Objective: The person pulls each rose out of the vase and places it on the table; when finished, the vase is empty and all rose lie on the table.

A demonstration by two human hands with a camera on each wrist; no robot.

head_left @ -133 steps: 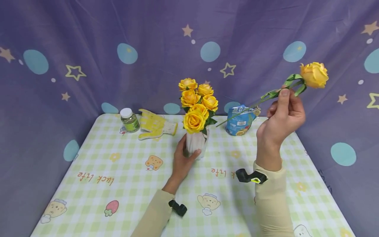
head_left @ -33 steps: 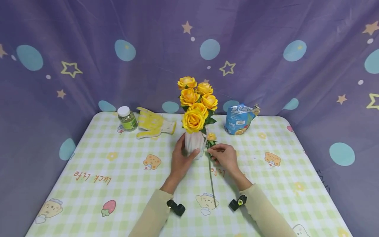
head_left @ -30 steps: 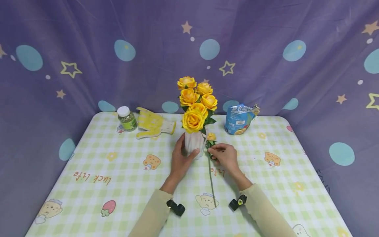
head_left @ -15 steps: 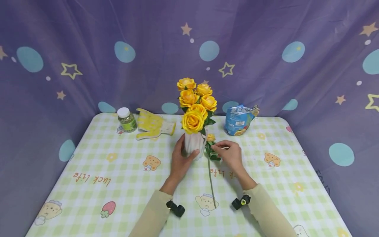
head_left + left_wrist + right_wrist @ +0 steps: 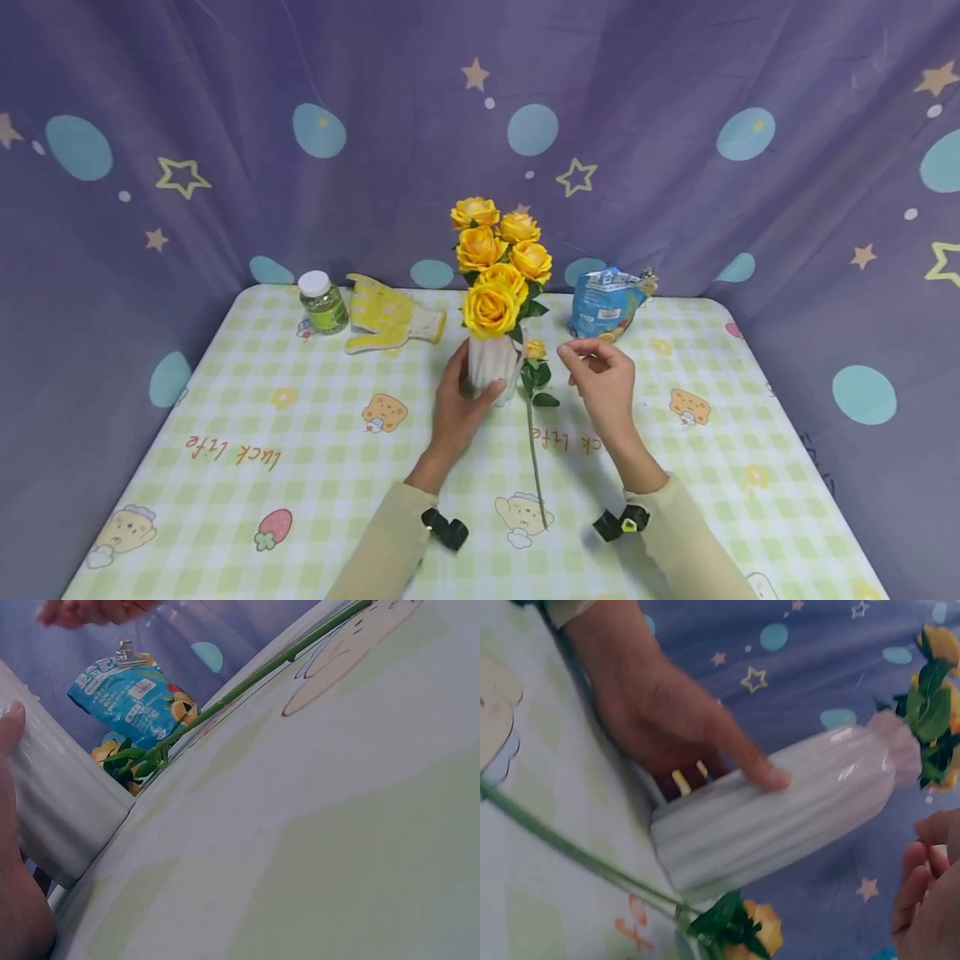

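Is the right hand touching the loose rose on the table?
Apart: the head view plainly shows a strip of checked tablecloth between the right hand and the loose rose.

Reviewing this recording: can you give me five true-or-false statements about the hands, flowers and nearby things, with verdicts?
1. The left hand holds the vase. True.
2. The right hand grips the loose rose. False: the right hand holds nothing; the loose rose lies on the table.
3. A metal clip is on the blue pouch. True.
4. The glove lies right of the vase. False: the glove lies between the jar and vase.
5. Yellow roses stand in the vase. True.
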